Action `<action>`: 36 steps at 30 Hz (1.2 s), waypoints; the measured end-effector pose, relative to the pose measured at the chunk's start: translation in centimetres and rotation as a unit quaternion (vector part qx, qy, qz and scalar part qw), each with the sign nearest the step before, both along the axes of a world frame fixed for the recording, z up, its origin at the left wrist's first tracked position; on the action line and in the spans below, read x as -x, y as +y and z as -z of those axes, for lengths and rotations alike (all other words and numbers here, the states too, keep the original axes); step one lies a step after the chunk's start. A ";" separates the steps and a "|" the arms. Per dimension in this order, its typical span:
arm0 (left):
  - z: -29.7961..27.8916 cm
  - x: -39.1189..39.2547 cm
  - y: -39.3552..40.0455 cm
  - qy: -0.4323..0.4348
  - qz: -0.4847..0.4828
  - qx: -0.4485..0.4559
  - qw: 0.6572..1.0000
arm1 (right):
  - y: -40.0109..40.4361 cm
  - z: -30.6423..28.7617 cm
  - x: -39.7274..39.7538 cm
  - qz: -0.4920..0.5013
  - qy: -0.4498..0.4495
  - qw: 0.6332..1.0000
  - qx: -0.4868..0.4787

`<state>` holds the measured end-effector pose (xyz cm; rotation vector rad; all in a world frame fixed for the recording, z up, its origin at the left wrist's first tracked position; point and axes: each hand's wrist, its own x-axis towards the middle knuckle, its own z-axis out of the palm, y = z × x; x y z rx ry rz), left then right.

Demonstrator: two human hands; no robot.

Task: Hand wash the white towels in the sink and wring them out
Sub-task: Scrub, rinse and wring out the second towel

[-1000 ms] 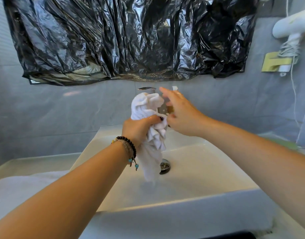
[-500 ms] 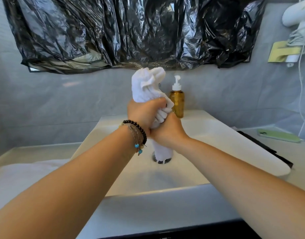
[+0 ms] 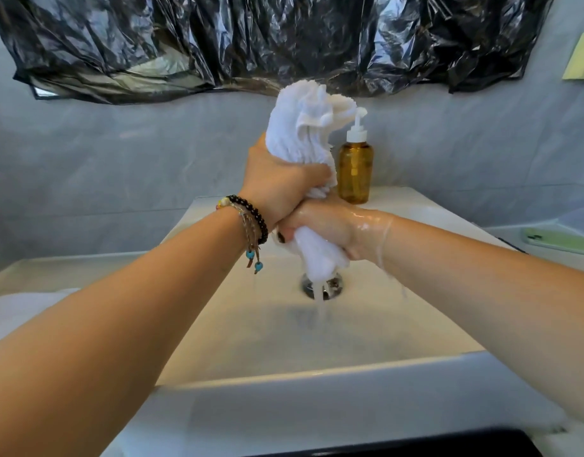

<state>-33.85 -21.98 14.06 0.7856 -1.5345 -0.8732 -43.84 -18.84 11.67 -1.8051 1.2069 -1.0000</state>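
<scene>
White towel (image 3: pixel 303 133) is held upright as a twisted roll directly above the sink (image 3: pixel 317 367), its lower end hanging just over the drain (image 3: pixel 323 286). Positioning appears deliberate: water squeezed out falls straight into the basin rather than onto the counter (image 3: pixel 548 258). Thin streams run from the bottom tip of the towel toward the drain.

Left hand (image 3: pixel 280 186) is clamped round the middle of the roll, fingers curled fully about it, with the loose upper end fanning out above the fist. Right hand (image 3: pixel 330 225) grips the roll immediately below, touching the left hand, fingers wrapped tight about the lower part. Stacked fists on one roll suggest opposing twist, the usual means of wringing. Water runs down the right wrist and forearm, consistent with pressure being applied.

Judged step: wringing in progress; the visible flow indicates the towel holds water yet.

A beaded bracelet (image 3: pixel 251 216) sits on the left wrist, close to the wet cloth. An amber pump bottle (image 3: pixel 355 169) stands on the sink's rear ledge, just behind and right of the towel, apart from it. Further white cloth (image 3: pixel 26 308) lies at the left of the basin; whether washed cannot be told. Black plastic sheeting (image 3: pixel 267 41) covers the wall above
</scene>
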 end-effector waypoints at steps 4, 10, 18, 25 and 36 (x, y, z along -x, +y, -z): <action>0.7 -0.7 -0.3 -0.040 0.029 0.017 0.999 | -0.7 1.2 -0.5 -0.033 -0.039 0.993 -0.103; 1.7 -0.8 -0.7 -0.032 0.052 -0.019 0.998 | -0.9 2.1 -0.1 -0.048 -0.082 0.979 -0.180; -0.6 -2.5 -1.9 0.218 -0.097 -0.147 0.960 | 1.8 1.7 2.9 0.073 -0.029 0.996 -0.039; 0.6 -2.9 -2.9 0.288 -0.150 -0.284 0.902 | 2.8 4.6 0.0 0.215 0.434 0.771 0.413; 0.8 -0.8 -0.6 0.217 -0.155 -0.252 0.930 | -0.5 0.4 -2.7 0.271 0.338 0.859 0.274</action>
